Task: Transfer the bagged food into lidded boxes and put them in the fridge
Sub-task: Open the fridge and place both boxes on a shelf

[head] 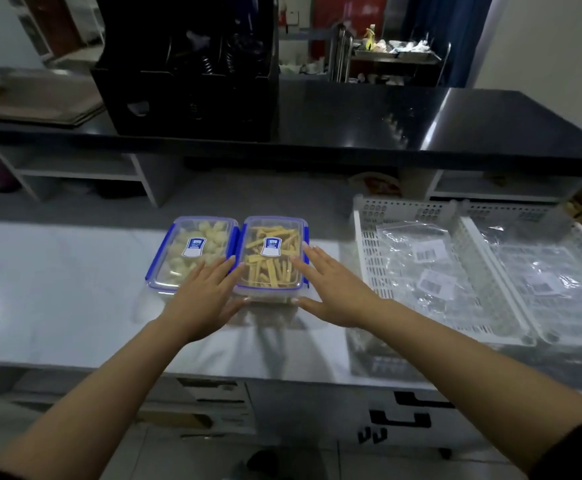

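Note:
Two clear lidded boxes with blue clips stand side by side on the steel counter. The left box holds pale round pieces; the right box holds yellow strips. Both lids are on. My left hand reaches with straight fingers to the near left corner of the right box, lying over the gap between the boxes. My right hand has straight fingers at the right box's near right side, thumb by its front edge. Neither hand is curled round the box.
Two white perforated baskets with flat empty plastic bags stand to the right of the boxes. A raised black counter with a black rack runs behind. Drawers lie under the counter's front edge.

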